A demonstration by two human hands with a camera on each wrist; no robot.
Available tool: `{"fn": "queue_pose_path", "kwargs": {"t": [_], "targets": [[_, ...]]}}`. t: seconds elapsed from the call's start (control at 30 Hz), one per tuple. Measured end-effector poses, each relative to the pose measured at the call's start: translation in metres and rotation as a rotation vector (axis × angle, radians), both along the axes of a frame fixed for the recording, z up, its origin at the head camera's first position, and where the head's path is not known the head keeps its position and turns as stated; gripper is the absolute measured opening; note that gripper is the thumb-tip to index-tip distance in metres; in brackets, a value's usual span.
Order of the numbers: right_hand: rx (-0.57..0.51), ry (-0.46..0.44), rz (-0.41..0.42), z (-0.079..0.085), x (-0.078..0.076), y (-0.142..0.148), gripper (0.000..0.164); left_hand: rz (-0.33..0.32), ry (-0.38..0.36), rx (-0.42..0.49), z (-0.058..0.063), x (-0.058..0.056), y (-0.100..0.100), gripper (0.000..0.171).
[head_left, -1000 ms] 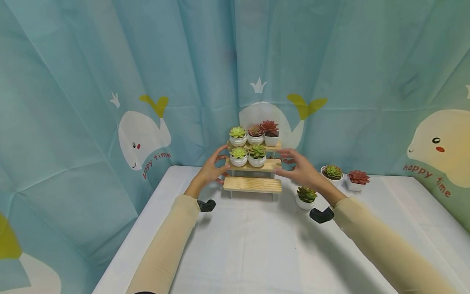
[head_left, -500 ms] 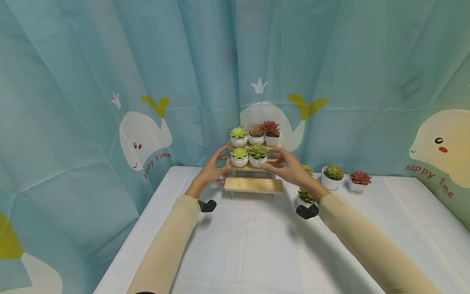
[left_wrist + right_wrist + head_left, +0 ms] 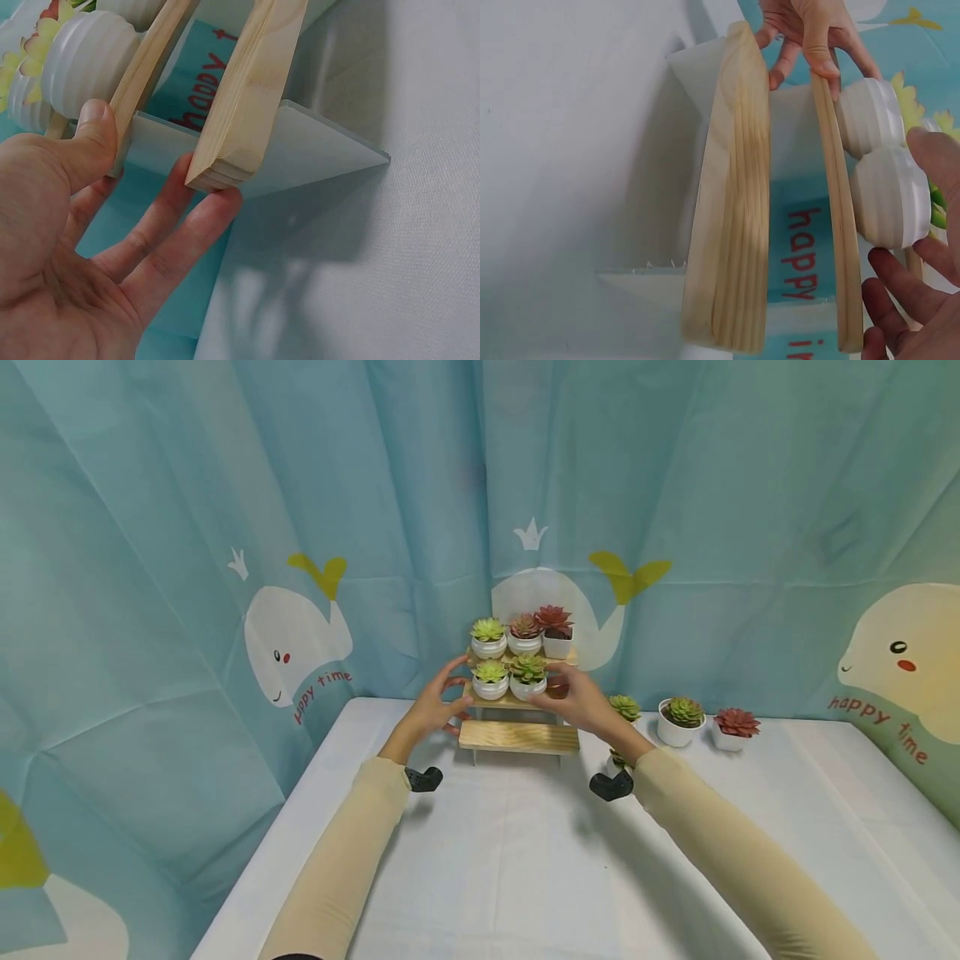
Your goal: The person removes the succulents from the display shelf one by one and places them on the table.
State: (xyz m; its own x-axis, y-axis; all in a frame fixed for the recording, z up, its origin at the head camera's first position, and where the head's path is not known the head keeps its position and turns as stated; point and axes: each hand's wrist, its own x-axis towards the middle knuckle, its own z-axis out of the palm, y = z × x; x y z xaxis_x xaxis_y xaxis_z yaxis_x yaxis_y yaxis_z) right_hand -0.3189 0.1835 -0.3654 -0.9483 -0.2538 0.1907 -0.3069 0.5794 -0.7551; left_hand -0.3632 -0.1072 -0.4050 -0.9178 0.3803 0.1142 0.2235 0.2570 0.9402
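Note:
A three-tier wooden stand [image 3: 517,737] with white supports stands near the curtain. Its top shelf carries a light green, a pinkish and a dark red succulent. On the middle shelf a light green potted succulent [image 3: 490,681] sits left of a darker green potted succulent [image 3: 528,677]. My left hand [image 3: 431,706] holds the stand's left end; in the left wrist view its thumb lies on the middle shelf [image 3: 154,71] and fingertips touch the lower shelf's end [image 3: 232,161]. With thumb in front and fingers beside it, my right hand [image 3: 581,697] grips the darker succulent's white pot [image 3: 889,195].
To the right, a potted green succulent [image 3: 680,722] and a red one [image 3: 735,727] stand on the white table [image 3: 480,860]. Further green succulents are partly hidden by my right arm. A blue curtain [image 3: 420,485] hangs behind.
My right hand has moved left, from the stand's right end to the darker green succulent on the middle shelf. My left hand has stayed at the stand's left end.

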Motion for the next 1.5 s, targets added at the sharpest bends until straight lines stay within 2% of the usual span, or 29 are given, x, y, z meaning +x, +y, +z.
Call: {"fn": "queue_pose_path", "kwargs": {"t": [0.23, 0.57, 1.17, 1.5], "targets": [[-0.011, 0.004, -0.052, 0.000, -0.003, -0.009, 0.074, -0.004, -0.001, 0.016, 0.003, 0.000, 0.000, 0.077], [0.032, 0.025, -0.138, -0.005, -0.006, -0.018, 0.074, 0.000, 0.000, 0.012, 0.000, -0.002, 0.000, 0.077], [0.033, 0.030, -0.162, -0.005, -0.004, -0.019, 0.074, 0.000, -0.006, -0.001, 0.003, -0.001, 0.000, 0.076], [-0.002, 0.053, -0.161, -0.009, -0.003, -0.017, 0.076, -0.002, -0.013, 0.003, 0.001, -0.001, 0.000, 0.077]]}}
